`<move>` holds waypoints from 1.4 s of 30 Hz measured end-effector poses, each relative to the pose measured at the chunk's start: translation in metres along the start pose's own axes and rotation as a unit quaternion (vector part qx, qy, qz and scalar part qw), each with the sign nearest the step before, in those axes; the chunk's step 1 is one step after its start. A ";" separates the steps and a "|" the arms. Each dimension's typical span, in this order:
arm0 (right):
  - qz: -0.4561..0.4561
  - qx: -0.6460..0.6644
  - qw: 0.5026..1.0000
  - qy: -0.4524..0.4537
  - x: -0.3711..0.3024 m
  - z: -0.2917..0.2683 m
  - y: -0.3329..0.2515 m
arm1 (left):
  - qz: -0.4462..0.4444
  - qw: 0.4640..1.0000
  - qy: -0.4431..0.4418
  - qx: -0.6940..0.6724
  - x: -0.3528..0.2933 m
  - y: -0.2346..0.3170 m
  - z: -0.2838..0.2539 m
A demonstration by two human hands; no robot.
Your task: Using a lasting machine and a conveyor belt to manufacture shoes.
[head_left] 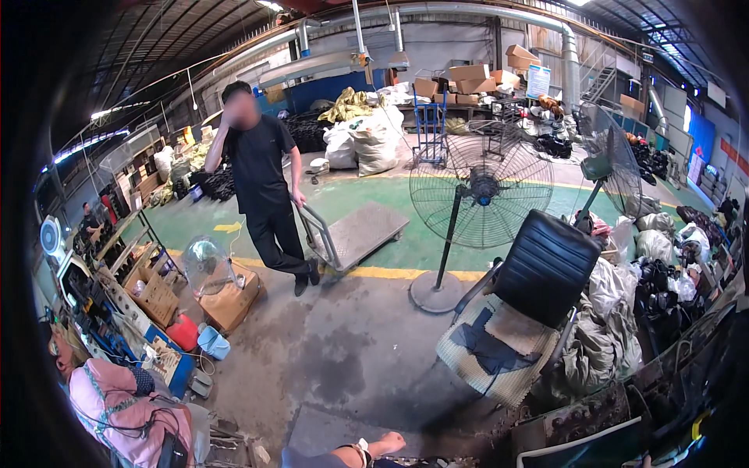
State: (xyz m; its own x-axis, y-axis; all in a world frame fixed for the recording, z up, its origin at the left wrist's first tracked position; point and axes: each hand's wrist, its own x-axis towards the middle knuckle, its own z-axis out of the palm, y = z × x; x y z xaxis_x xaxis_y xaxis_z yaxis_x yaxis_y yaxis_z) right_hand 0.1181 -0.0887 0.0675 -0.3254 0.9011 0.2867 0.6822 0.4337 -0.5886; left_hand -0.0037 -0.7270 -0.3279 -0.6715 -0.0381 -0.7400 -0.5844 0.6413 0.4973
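Observation:
At the lower edge my left hand reaches in toward the right, with a pale band around the wrist and blue cloth behind it. It looks rounded, but its fingers are too small and foreshortened to make out. Whether it holds anything does not show. Just beneath it, a dark thing is cut off by the picture's edge. A grey mat or plate lies on the floor beyond the hand. My right hand is out of the picture.
A person in dark clothes grips a flat trolley. A black-backed chair with dark cloth on its seat and a pedestal fan stand right. Pink cloth, a cardboard box and a blue bucket are left; sacks crowd the right.

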 end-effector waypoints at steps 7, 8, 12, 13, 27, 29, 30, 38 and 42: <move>0.022 -0.012 1.000 -0.005 -0.010 0.001 0.006 | 0.030 0.999 0.018 0.026 -0.007 0.004 -0.002; 0.046 -0.041 0.998 -0.004 -0.007 0.002 0.016 | 0.033 0.999 0.012 0.023 -0.005 0.008 -0.002; -0.145 -0.077 0.964 0.210 0.071 0.056 0.200 | 0.064 0.998 -0.016 0.022 0.022 0.027 0.004; -0.074 -0.069 0.980 0.172 0.064 0.080 0.181 | 0.042 0.998 -0.022 -0.031 0.021 0.010 -0.002; -0.025 -0.031 0.991 0.126 0.017 0.027 0.066 | 0.017 0.959 -0.105 -0.262 0.047 0.056 -0.003; -0.020 0.040 0.994 0.102 0.015 0.036 0.043 | 0.074 0.936 -0.159 -0.305 0.067 0.052 -0.038; 0.026 0.094 0.991 0.087 0.011 0.024 0.031 | 0.042 0.961 -0.112 -0.250 0.069 0.084 -0.046; 0.040 0.361 0.931 -0.040 -0.160 -0.026 -0.062 | 0.446 0.855 -0.232 -0.122 -0.127 0.375 -0.016; -0.105 0.244 0.963 0.052 -0.238 -0.027 -0.061 | 0.501 0.706 -0.463 -0.191 -0.265 0.468 0.052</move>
State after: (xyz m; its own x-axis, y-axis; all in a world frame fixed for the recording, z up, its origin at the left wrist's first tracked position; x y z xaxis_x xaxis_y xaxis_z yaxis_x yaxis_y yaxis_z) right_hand 0.1717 -0.3300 0.0558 -0.3377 0.7985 0.4983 0.2116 0.5802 -0.7865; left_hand -0.0760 -0.3770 0.0774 -0.3525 0.9184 0.1796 -0.2273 -0.2702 0.9356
